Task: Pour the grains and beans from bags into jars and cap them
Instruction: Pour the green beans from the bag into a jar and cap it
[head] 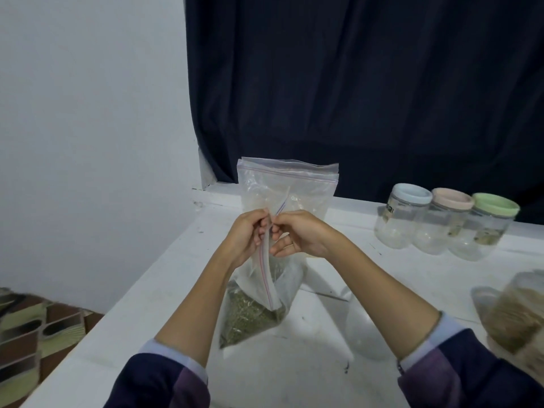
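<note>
A clear zip bag of greenish grains (250, 316) stands on the white table (309, 378) in front of me. My left hand (250, 234) and my right hand (297, 234) pinch its red-and-blue zip strip from either side near the top. Behind it stands a second clear zip bag (294, 184) holding pale grains. An open clear jar (365, 328) sits under my right forearm, partly hidden. At the back right stand three capped jars: blue lid (412, 194), pink lid (452, 198), green lid (496, 204).
A container of tan grains (518, 316) sits blurred at the right edge. A dark curtain (353, 83) hangs behind the table and a white wall (88, 113) is to the left. Patterned floor (29, 334) lies beyond the table's left edge.
</note>
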The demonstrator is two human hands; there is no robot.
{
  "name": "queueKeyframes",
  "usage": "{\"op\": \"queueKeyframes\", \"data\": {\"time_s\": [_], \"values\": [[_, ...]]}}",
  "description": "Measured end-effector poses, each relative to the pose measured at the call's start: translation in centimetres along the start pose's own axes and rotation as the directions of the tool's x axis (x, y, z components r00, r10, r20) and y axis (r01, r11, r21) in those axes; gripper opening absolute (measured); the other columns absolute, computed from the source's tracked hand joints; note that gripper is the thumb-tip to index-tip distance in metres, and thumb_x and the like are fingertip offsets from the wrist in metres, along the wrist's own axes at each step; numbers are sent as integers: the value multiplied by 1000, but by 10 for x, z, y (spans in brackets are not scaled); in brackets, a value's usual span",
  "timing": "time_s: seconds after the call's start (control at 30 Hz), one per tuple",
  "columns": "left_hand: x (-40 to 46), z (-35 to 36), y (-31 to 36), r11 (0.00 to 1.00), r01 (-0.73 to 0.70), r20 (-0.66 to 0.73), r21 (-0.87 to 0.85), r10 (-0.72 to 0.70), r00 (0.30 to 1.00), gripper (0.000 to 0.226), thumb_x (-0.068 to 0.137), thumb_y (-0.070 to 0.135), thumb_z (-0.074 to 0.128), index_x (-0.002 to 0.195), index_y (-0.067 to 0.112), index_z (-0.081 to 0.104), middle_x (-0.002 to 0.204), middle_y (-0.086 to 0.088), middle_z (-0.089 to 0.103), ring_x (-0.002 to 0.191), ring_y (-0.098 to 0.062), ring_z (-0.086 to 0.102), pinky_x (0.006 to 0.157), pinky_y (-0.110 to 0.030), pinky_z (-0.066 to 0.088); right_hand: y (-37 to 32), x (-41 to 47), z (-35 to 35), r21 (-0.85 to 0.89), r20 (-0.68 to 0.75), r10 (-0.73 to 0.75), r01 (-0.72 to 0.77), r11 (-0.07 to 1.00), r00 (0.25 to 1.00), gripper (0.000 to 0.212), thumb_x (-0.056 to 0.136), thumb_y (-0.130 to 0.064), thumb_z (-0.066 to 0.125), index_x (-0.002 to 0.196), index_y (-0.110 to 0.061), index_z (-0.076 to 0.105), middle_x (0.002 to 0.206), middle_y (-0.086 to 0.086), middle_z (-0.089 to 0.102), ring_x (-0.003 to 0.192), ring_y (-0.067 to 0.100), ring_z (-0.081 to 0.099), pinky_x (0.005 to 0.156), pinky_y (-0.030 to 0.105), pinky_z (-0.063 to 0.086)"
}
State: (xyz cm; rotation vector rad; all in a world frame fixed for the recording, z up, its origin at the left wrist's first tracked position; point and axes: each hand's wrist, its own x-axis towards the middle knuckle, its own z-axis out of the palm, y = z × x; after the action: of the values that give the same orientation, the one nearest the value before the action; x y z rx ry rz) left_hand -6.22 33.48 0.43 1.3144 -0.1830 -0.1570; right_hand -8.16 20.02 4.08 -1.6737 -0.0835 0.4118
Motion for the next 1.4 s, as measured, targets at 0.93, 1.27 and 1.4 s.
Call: {"op": "queueKeyframes", "data": {"time_s": [0.93,1.27,1.4], "values": [[8,9,46,973,-203,143,107,187,972,36,93,10,46,66,10,71,65,-12,65,65,-30,54,70,-39,37,-36,6,-21,153,96,-260,244,958,961,28,91,-13,55,65,-6,51,55,5,46,48,18,52,51,26,49],[-1,-2,30,914,-74,79,398,46,996,31,90,-5,49,63,6,59,76,-3,61,63,-9,62,62,-19,54,-15,5,-20,-224,18,-111,112,968,994,38,92,-3,55,55,-10,60,61,4,55,63,19,60,62,27,56],[-3,5,33,898,-110,82,425,83,993,38,84,-10,52,52,9,60,60,3,63,51,-5,61,59,-16,54,-17,1,-8,-207,-60,-141,126,970,988,49,88,3,50,42,-11,58,57,8,61,70,25,67,74,32,60]]}}
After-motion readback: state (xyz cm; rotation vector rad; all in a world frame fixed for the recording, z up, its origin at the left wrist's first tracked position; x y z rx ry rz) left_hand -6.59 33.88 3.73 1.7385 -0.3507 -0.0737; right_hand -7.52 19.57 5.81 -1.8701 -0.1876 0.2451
